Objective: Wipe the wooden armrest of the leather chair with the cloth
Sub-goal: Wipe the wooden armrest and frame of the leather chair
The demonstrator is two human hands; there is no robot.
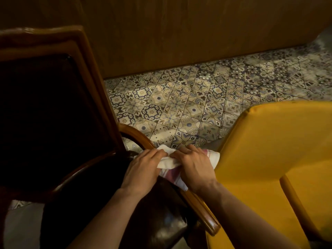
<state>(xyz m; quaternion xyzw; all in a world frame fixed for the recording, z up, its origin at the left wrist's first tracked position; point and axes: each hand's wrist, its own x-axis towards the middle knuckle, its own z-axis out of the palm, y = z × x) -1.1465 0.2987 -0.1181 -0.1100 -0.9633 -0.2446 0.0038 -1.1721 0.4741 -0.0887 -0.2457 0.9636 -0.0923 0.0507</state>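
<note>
A dark leather chair (53, 114) with a glossy wooden frame fills the left. Its curved wooden armrest (201, 207) runs from the backrest down toward the lower middle. A white cloth (169, 161) with reddish stripes is draped over the armrest's middle. My left hand (143, 168) presses on the cloth's left end, palm down. My right hand (194, 164) grips the cloth's right part, fingers curled over it. The two hands almost touch. The armrest under the cloth is hidden.
A yellow upholstered chair (269, 159) stands close on the right, nearly against the armrest. Patterned floor tiles (188, 105) lie beyond, bounded by a brown wooden wall panel (179, 33) at the back.
</note>
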